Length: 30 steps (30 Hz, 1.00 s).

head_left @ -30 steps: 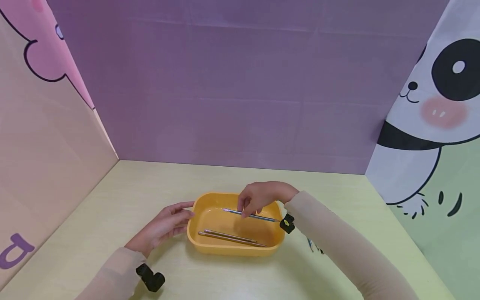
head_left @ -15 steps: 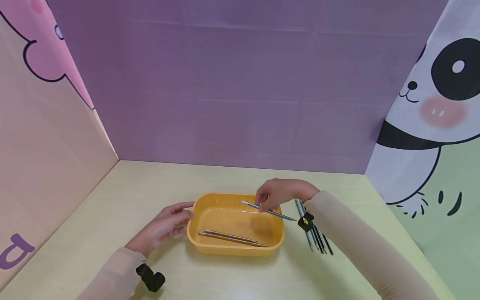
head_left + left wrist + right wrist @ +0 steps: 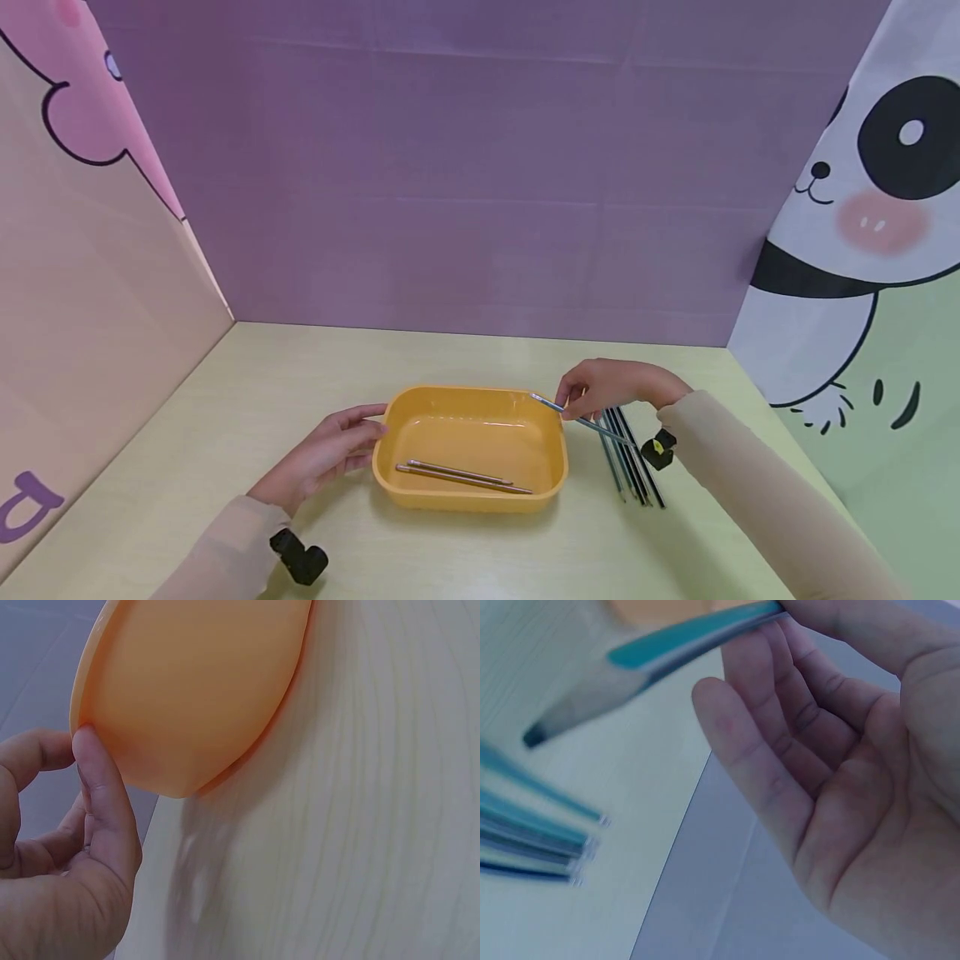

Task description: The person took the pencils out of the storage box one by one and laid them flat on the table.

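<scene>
A yellow plastic tray point(image 3: 480, 437) stands on the table in the head view, with two brownish pencils point(image 3: 463, 478) lying inside near its front wall. My left hand point(image 3: 330, 454) pinches the tray's left rim between thumb and finger, as the left wrist view also shows. Just past the tray's right rim, my right hand point(image 3: 622, 385) pinches a blue pencil point(image 3: 697, 637) between thumb and fingers. That pencil hangs above the table, its dark point toward the right in the head view. Below and beside it lies a row of several blue and black pencils point(image 3: 628, 462).
The pale wooden table point(image 3: 322, 358) meets a purple backdrop point(image 3: 480, 183) behind the tray. A printed panel with a panda point(image 3: 892, 167) rises on the right, and a pinkish panel point(image 3: 97, 275) on the left.
My right hand has carried the blue pencil rightward, from over the tray to above the row of pencils, which has come into fuller view. My left hand has stayed on the tray's rim.
</scene>
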Each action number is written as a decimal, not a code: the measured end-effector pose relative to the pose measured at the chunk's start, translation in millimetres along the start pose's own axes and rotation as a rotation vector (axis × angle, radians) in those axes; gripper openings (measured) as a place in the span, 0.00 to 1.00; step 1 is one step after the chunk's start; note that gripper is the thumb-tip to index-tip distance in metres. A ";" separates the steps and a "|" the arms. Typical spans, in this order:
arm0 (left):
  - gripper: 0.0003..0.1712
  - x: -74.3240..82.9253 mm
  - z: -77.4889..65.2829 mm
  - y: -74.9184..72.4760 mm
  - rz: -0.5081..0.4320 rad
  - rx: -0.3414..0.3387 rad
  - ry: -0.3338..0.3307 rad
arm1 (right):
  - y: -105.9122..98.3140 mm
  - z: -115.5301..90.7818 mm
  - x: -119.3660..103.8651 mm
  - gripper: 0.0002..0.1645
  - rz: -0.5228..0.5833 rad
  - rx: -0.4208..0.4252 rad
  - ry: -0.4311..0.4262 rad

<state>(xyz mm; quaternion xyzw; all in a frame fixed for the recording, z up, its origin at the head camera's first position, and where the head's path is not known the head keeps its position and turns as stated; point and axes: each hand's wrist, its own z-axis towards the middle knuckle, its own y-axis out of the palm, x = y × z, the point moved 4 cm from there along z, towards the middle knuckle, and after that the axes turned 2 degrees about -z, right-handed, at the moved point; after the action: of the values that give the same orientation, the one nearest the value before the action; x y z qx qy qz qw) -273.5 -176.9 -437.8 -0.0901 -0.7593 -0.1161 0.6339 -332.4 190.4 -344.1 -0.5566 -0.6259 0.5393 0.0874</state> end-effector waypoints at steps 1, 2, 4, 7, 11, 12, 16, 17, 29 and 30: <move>0.37 0.0 -0.1 -0.2 0.000 -0.001 0.001 | -0.4 -2.6 3.9 0.07 0.008 0.001 0.000; 0.37 0.0 -0.3 -0.4 -0.001 -0.002 0.002 | -0.6 -5.1 8.0 0.07 0.018 0.007 0.004; 0.37 0.2 -0.6 -0.8 -0.002 -0.006 0.004 | -0.3 -9.4 15.5 0.07 0.037 0.015 0.011; 0.37 0.5 -1.2 -1.5 -0.013 -0.016 0.011 | 1.6 -16.1 25.3 0.07 0.064 0.025 0.027; 0.36 1.2 -2.0 -1.7 -0.017 -0.022 0.019 | 5.0 -23.7 39.6 0.06 0.102 0.042 0.054; 0.36 1.4 -2.3 -1.6 -0.014 -0.019 0.018 | 5.7 -25.2 43.5 0.06 0.108 0.047 0.058; 0.36 1.7 -3.2 -1.3 -0.012 -0.014 0.014 | 7.0 -31.4 58.0 0.08 0.119 0.079 0.066; 0.36 1.6 -3.3 -1.2 -0.012 -0.014 0.013 | 7.0 -33.2 61.0 0.08 0.119 0.088 0.068; 0.36 1.7 -2.5 0.5 0.007 -0.004 0.015 | 19.1 -49.2 89.3 0.11 0.222 0.215 0.097; 0.36 1.7 -2.5 0.5 0.009 -0.001 0.013 | 20.4 -49.9 90.5 0.11 0.229 0.224 0.102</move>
<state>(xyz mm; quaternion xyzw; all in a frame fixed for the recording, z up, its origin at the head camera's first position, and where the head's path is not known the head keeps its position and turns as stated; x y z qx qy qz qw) -271.3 -177.2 -435.6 -0.0932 -0.7548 -0.1143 0.6392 -317.7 286.7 -384.1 -0.6377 -0.4891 0.5831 0.1185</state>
